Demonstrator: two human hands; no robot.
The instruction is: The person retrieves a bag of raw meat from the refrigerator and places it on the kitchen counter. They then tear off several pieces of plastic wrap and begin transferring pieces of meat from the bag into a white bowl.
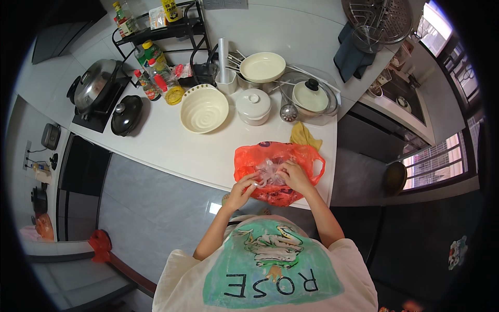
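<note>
A red plastic bag (249,155) lies spread on the white countertop near its right end, one loop handle out to the right. On top of it is a clear, crumpled plastic bag (268,168); its contents cannot be made out. My left hand (243,190) is at the clear bag's lower left edge, fingers bent and touching the plastic. From the right, my right hand (291,176) pinches the gathered clear plastic between thumb and fingers. Just behind the red bag lies a yellow cloth (305,135).
Behind the bags stand a cream basin (204,108), a lidded white pot (253,105) and a glass-lidded pot (310,96). Oil and sauce bottles (165,82) stand by a black rack. A black lidded pot (126,116) sits near the stove at left.
</note>
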